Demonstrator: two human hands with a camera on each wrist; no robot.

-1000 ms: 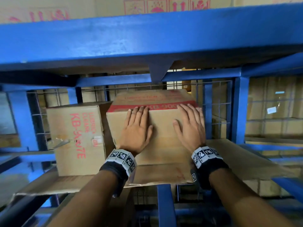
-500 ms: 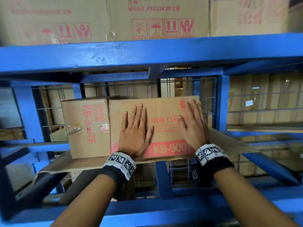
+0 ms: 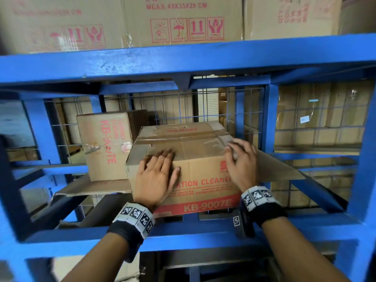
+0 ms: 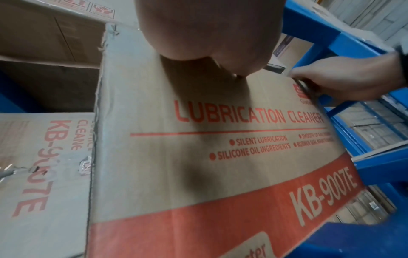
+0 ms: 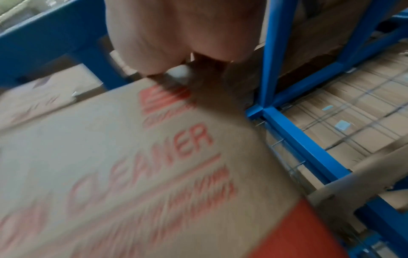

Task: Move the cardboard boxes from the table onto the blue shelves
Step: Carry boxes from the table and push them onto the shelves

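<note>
A cardboard box point(image 3: 199, 165) printed "LUBRICATION CLEANER KB-9007E" sits on the middle level of the blue shelves point(image 3: 183, 62), on a flat cardboard sheet point(image 3: 276, 169). My left hand point(image 3: 158, 169) lies with its palm on the box's front face and its fingers over the top front edge. My right hand point(image 3: 240, 157) grips the top right corner, fingers curled over it. In the left wrist view the box front point(image 4: 198, 157) fills the frame, with the right hand point(image 4: 344, 82) at its corner. The right wrist view shows the box point(image 5: 110, 157) blurred.
A second KB-9007E box point(image 3: 103, 143) stands on end just left of this one, touching or nearly so. Large cartons point(image 3: 183, 19) fill the level above. A blue upright point(image 3: 269, 119) and wire mesh point(image 3: 250, 110) close the back right. A blue front beam point(image 3: 203, 237) runs below my wrists.
The box's taped top now shows. Both hands have slid from its front face up to the top edge, and my right fingers now curl round the corner.
</note>
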